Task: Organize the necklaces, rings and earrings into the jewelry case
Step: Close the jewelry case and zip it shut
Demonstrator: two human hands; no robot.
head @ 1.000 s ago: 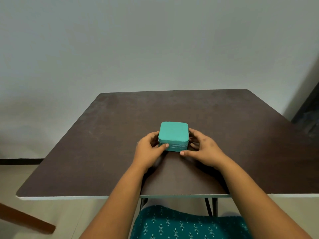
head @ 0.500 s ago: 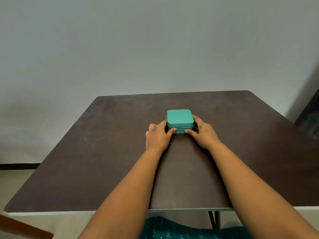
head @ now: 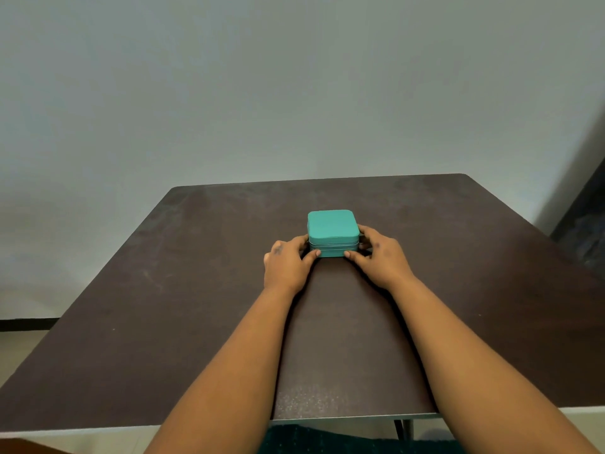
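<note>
Teal jewelry case (head: 332, 228), lid closed, sits mid-tabletop (head: 196, 290); no legible label or branding. Left hand (head: 287, 265) and right hand (head: 379, 257) flank it, fingers grasping its sides.

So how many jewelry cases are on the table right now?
1. The teal jewelry case sits closed mid-table, gripped by the left hand and right hand on either side. No jewelry shows.

A single head-worn wide-angle view looks forward and down from above the near edge of the dark brown square desk (head: 196, 290). It faces the plain grey wall (head: 262, 93) behind the far edge; both bare forearms reach in from the bottom, close under the lens.
</note>
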